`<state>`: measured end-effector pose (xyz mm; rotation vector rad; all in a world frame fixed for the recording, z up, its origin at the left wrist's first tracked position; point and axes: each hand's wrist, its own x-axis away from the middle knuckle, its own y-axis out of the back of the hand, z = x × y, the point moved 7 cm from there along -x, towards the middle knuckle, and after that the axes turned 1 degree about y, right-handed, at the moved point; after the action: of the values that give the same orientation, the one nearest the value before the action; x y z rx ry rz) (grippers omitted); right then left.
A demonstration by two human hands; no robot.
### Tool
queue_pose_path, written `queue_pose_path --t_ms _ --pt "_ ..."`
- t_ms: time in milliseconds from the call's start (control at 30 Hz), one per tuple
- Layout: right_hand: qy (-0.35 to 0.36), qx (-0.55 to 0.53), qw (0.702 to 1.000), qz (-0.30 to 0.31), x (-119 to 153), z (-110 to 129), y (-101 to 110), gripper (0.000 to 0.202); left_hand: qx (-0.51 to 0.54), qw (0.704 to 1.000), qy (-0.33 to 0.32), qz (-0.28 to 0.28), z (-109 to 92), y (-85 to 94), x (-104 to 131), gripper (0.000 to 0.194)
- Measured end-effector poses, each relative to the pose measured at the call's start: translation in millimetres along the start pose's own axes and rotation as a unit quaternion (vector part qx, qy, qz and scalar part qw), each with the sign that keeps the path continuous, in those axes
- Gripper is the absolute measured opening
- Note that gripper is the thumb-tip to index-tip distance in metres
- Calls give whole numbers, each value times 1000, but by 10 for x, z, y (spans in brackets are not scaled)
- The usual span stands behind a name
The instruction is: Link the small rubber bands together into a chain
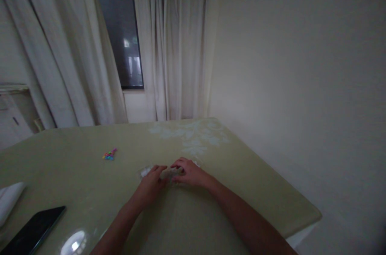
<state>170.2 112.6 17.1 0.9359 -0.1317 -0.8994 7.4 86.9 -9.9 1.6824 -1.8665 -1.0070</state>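
Between my two hands is a small pale, beige-grey object [171, 173], low over the table; its exact nature is too blurred to tell. My left hand [153, 184] closes on its left end, with fingers curved over it. The fingers and thumb of my right hand [188, 172] grip its right end. Just beyond my left hand lies a small clear and white item [145, 171], partly covered by the fingers. Another small white bit [196, 164] shows behind my right hand.
Several small bright coloured pieces [109, 154] lie in a pile at the left of the green table cover [253, 174]. A black tablet or phone [34, 229] and a white object [10, 200] are at the near left. The wall borders the table's right side.
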Motion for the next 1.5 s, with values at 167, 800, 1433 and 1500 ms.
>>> queue_pose_path --t_ms 167,800,1433,1500 --pt "30 43 997 60 33 16 -111 52 -3 999 -23 43 -20 -96 34 61" --pt "23 86 996 1 -11 57 -237 9 -43 999 -19 13 -167 -105 -14 14" --pt "-28 -78 994 -65 -35 43 -55 13 74 996 -46 35 -102 55 -30 41" --pt "-27 -84 994 -61 -27 25 -45 13 74 995 -41 45 -69 60 1 40"
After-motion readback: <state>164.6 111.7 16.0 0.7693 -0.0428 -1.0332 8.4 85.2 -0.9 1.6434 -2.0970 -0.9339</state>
